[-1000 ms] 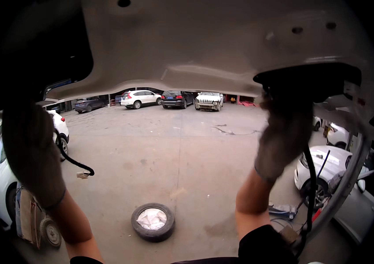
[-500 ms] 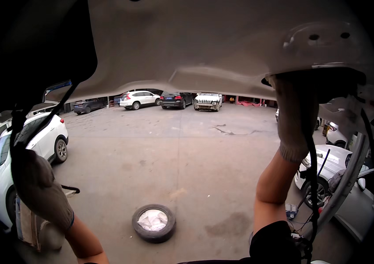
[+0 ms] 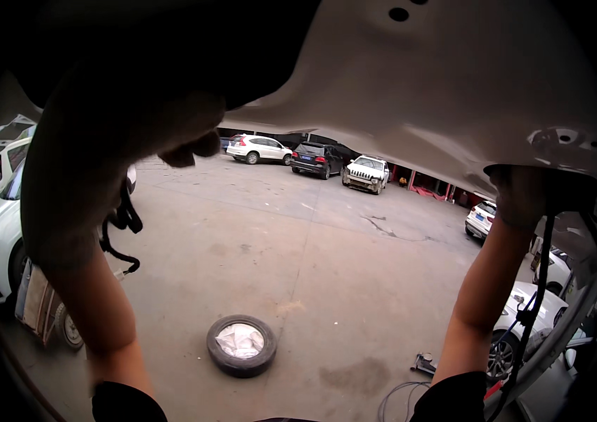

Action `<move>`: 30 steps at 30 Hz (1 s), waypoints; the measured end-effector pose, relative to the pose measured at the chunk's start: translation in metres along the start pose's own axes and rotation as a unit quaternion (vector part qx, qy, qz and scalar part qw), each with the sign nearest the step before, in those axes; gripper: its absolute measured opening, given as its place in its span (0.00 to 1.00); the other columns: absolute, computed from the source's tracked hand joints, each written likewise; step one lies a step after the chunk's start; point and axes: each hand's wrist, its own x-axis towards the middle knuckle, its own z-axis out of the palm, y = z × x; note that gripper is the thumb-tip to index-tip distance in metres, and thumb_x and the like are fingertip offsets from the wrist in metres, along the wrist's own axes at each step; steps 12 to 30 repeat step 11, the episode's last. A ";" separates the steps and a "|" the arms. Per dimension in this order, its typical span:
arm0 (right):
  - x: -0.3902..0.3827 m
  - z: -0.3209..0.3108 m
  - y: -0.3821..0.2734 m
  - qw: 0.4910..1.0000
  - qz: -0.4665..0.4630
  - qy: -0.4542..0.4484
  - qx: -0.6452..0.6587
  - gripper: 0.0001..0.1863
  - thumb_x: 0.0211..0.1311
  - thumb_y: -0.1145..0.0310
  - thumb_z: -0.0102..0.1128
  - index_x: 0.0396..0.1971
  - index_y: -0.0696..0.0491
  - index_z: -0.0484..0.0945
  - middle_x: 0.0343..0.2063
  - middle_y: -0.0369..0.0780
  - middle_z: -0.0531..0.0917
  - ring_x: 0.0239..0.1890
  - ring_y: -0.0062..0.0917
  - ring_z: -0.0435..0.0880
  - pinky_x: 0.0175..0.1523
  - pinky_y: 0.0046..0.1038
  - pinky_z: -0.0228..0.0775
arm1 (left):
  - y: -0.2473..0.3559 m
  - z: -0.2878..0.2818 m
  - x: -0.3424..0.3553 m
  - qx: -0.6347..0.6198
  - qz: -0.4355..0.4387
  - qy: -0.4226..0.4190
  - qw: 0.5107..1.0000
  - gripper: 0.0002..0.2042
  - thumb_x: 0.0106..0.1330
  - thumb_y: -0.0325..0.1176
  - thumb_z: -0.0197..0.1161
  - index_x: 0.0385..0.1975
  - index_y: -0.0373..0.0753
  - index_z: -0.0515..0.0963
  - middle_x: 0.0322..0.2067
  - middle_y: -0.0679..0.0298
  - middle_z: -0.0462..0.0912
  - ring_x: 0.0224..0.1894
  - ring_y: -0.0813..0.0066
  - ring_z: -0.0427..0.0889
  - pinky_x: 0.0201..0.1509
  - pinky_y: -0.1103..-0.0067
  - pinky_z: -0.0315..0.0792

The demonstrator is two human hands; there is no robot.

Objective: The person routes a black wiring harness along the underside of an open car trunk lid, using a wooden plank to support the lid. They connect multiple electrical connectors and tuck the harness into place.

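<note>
Overhead spans a pale metal panel (image 3: 411, 77) with small round holes, which looks like a raised tailgate or lid of a car. My left hand (image 3: 137, 141), gloved and in deep shadow, is raised under the dark part at the panel's left; a few bent fingertips show, but not whether they grip anything. Black wiring (image 3: 126, 218) with a connector end dangles beside that wrist. My right hand (image 3: 520, 197), in a light glove, reaches up into a dark opening at the panel's right edge, its fingers hidden inside. Thin black cables (image 3: 541, 267) hang beside the right arm.
A tyre (image 3: 242, 369) with white wrapping in its middle lies on the concrete floor (image 3: 298, 253). White cars (image 3: 3, 225) stand at the left, more cars (image 3: 316, 158) at the back, and a white car (image 3: 523, 309) at the right. A floor jack (image 3: 425, 363) and hose lie near the right arm.
My view has turned left and tilted. My left hand has risen from beside the hanging wiring to the panel's dark left part. My right hand stays up at the opening.
</note>
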 end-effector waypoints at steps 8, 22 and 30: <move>-0.033 0.018 -0.069 0.974 -0.069 0.097 -0.195 0.15 0.74 0.60 0.56 0.46 0.58 0.79 0.36 0.39 0.83 0.34 0.25 0.82 0.42 0.26 0.74 | -0.065 -0.008 -0.023 0.458 0.294 0.141 0.827 0.26 0.61 0.16 0.63 0.58 0.49 0.73 0.52 0.62 0.79 0.46 0.68 0.83 0.44 0.75 0.83; -0.072 0.017 -0.081 0.961 0.080 0.118 -0.237 0.21 0.75 0.58 0.54 0.54 0.60 0.77 0.51 0.46 0.81 0.53 0.30 0.81 0.59 0.33 0.72 | -0.101 -0.057 -0.016 0.630 0.252 0.167 0.715 0.35 0.66 0.18 0.60 0.72 0.57 0.63 0.66 0.66 0.70 0.60 0.62 0.78 0.51 0.73 0.83; -0.072 0.017 -0.081 0.961 0.080 0.118 -0.237 0.21 0.75 0.58 0.54 0.54 0.60 0.77 0.51 0.46 0.81 0.53 0.30 0.81 0.59 0.33 0.72 | -0.101 -0.057 -0.016 0.630 0.252 0.167 0.715 0.35 0.66 0.18 0.60 0.72 0.57 0.63 0.66 0.66 0.70 0.60 0.62 0.78 0.51 0.73 0.83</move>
